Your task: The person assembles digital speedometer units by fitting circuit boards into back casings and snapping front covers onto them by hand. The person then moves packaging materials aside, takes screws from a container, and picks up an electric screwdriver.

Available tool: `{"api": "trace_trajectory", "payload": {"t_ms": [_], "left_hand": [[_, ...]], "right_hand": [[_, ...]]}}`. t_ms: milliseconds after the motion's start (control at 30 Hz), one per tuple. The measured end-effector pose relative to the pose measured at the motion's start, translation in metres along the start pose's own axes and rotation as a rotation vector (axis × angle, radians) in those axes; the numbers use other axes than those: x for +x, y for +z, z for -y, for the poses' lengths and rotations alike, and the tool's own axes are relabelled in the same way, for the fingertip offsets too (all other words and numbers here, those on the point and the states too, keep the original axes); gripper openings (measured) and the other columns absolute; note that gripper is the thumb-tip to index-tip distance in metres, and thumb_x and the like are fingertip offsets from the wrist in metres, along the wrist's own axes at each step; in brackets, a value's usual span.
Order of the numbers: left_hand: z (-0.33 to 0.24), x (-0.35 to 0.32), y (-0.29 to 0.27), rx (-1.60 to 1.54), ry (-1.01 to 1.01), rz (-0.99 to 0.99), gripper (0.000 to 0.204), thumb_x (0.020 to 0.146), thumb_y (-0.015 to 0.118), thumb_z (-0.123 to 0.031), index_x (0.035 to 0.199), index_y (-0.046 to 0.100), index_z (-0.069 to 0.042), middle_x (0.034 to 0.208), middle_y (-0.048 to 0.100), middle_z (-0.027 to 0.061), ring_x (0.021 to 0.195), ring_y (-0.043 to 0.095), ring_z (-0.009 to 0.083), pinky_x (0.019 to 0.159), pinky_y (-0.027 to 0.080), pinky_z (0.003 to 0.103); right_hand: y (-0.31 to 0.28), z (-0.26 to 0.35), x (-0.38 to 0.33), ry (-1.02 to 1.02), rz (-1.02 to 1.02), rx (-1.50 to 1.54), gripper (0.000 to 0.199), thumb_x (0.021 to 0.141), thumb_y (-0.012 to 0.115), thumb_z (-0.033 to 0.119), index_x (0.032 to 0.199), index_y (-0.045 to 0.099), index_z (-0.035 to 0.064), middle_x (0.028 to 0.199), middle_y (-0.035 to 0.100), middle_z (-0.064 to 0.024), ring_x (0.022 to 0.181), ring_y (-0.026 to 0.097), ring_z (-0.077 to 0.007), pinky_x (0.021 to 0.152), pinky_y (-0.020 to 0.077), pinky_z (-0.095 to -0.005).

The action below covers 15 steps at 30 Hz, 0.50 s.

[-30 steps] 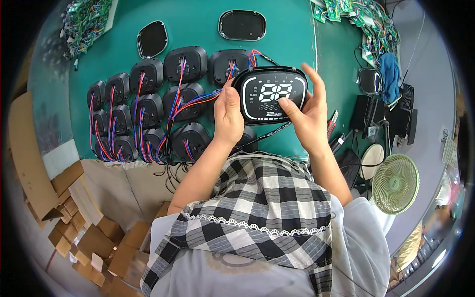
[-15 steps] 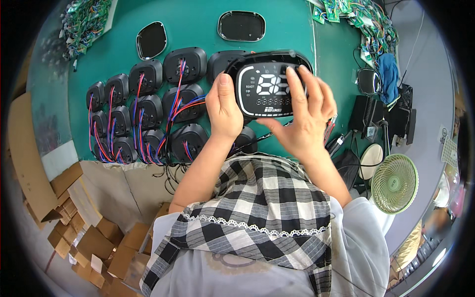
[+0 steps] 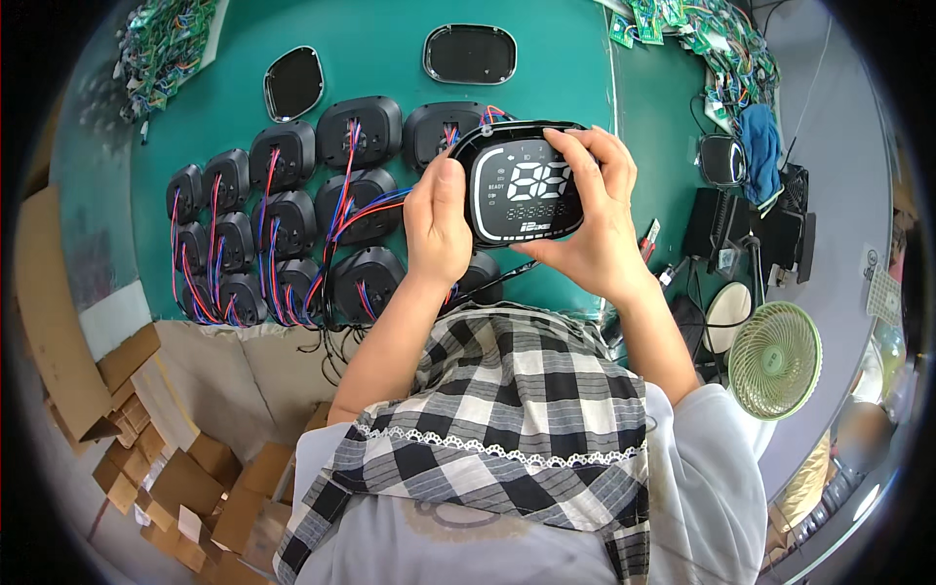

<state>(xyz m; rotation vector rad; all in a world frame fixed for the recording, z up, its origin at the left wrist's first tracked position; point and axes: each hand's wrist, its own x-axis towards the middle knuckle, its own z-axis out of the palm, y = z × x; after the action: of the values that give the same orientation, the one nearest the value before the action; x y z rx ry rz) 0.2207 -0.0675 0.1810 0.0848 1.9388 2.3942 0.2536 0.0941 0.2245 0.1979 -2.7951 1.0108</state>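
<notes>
A black digital dashboard display [image 3: 526, 210] with white segment figures on its face is held up above the bench in both hands. My left hand [image 3: 441, 219] is closed on its left side, thumb pointing up along the edge. My right hand [image 3: 600, 210] grips the right side, with fingers over the upper right of the face and the thumb beneath the lower edge. The display sits in a black shell [image 3: 470, 146] whose rim shows above and left of it. Its back is hidden.
To the left, several black housings [image 3: 359, 132] lie in rows, trailing red and blue wires. Two black frames [image 3: 470, 55], [image 3: 293, 84] lie farther back on the green bench mat [image 3: 380, 54]. Circuit boards pile up at both far corners. A green fan [image 3: 775, 361] stands at right.
My right hand has shifted left and its fingers have bent around the display's upper right edge. The shell's raised far side has dropped, and it now sits closer around the display.
</notes>
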Motion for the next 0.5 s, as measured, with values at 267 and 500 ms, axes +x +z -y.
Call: {"api": "trace_trajectory", "payload": {"t_ms": [267, 500], "left_hand": [[0.006, 0.0, -0.003, -0.005, -0.097, 0.042, 0.044, 0.083, 0.07, -0.023, 0.113, 0.054, 0.006, 0.099, 0.064, 0.0092, 0.086, 0.06, 0.0125, 0.078, 0.049, 0.026], [0.002, 0.003, 0.005, -0.037, -0.054, 0.008, 0.057, 0.078, 0.074, -0.02, 0.124, 0.046, 0.001, 0.108, 0.059, 0.0096, 0.096, 0.059, 0.0155, 0.083, 0.048, 0.029]], "right_hand": [[0.0, -0.005, -0.005, -0.004, -0.039, 0.042, 0.106, 0.049, 0.089, 0.026, 0.139, 0.036, 0.0089, 0.136, 0.033, -0.0164, 0.131, 0.024, -0.0387, 0.108, 0.0276, -0.0473], [0.001, -0.022, -0.009, 0.625, 0.106, 1.249, 0.07, 0.071, 0.081, 0.017, 0.128, 0.045, -0.003, 0.111, 0.061, -0.0099, 0.102, 0.058, -0.0186, 0.09, 0.0452, -0.0297]]}}
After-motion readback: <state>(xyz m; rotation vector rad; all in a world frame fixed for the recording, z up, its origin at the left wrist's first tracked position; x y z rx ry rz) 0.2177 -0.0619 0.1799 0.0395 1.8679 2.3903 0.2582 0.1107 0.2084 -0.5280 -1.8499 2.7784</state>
